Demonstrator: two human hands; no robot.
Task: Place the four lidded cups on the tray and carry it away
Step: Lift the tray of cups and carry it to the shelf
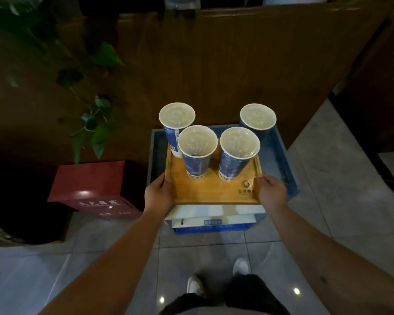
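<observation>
A wooden tray with a logo in its near right corner carries several blue paper cups with clear lids, all upright. Two stand at the back: the left one and the right one. Two stand nearer: the left one and the right one. My left hand grips the tray's left edge, thumb on the rim. My right hand grips the right edge the same way. The tray hangs level above a blue crate.
The blue crate sits on the tiled floor below the tray, a white and blue box at its near side. A red box and a leafy plant are at the left. A wooden partition rises ahead. My feet stand on the tiles.
</observation>
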